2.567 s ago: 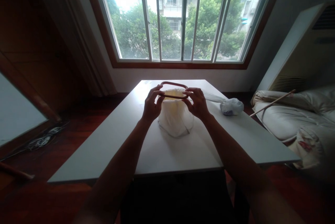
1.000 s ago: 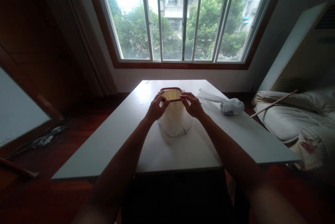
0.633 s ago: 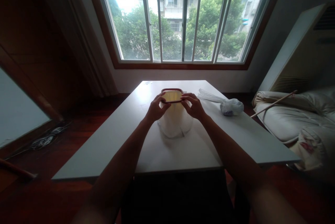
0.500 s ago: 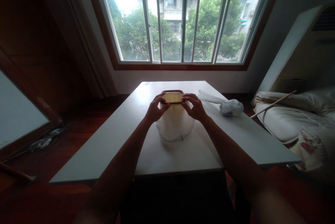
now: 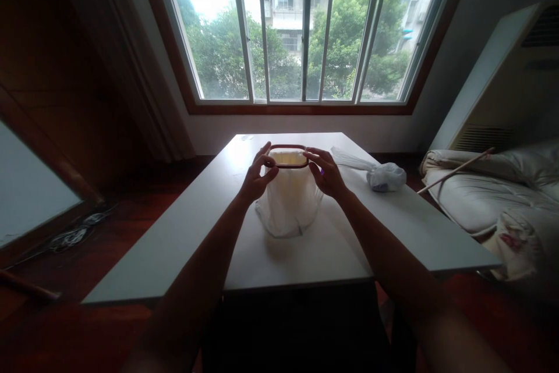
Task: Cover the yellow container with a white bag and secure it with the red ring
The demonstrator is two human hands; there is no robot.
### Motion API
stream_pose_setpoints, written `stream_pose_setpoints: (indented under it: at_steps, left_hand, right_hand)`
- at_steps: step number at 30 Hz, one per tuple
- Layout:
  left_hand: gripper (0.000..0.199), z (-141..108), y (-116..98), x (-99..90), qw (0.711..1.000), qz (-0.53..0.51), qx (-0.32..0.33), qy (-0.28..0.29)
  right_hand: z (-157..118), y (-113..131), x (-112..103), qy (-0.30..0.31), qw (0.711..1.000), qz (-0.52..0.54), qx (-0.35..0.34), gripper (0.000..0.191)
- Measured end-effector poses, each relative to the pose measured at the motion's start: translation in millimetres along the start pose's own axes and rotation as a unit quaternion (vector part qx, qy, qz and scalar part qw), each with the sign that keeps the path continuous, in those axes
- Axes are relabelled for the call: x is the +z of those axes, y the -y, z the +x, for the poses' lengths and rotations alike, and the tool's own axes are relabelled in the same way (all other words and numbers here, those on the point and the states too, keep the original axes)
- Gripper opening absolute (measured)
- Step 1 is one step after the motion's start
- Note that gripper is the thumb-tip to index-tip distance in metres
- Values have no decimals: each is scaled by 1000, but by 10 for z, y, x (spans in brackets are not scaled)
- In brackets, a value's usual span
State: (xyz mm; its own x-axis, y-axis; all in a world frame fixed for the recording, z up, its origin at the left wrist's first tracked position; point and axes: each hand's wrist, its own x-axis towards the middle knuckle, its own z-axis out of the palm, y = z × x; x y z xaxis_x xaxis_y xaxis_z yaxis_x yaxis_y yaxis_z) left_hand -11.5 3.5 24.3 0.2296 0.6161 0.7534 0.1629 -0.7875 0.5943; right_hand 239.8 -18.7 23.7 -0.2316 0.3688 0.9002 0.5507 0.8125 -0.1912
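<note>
A dark red rounded ring (image 5: 288,166) is held level above the mouth of a pale yellowish bin (image 5: 290,184). A thin translucent bag (image 5: 283,224) hangs down around the bin and spreads onto the white table. My left hand (image 5: 258,174) grips the left end of the ring between thumb and fingers. At the right end, my right hand (image 5: 325,170) pinches the ring with its fingertips, thumb lower down. Something small and purple shows by the right thumb.
On the white table (image 5: 183,227), right of the bin, lies a knotted clear plastic bag (image 5: 386,177) with its long end toward the bin. A cushioned seat (image 5: 471,187) with a thin stick (image 5: 456,171) on it stands at the right. A window (image 5: 301,29) is ahead.
The ring has risen off the bin's mouth, and both hands have moved slightly up with it. The bin's opening and the bag edge now show below the ring.
</note>
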Motion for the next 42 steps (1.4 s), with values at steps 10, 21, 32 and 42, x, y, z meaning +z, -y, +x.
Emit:
stream_pose_setpoints:
  at_steps: [10,21,32,42]
  left_hand:
    - [25,-13,-62,-80,996,57,-10,61]
    - [100,-51,303,-169,992,63,-23,106]
    - [33,-9,-395,13,943,284,173,6]
    - [20,-1,-381,27,948,283,145,-9]
  right_hand:
    - [7,-11,2,10,1000,4,-9,25]
    - [55,16,-97,-28,999,17,-5,20]
    - [132,279,42,-10,986,-145,-83,20]
    - [113,285,132,15,993,-100,-53,19]
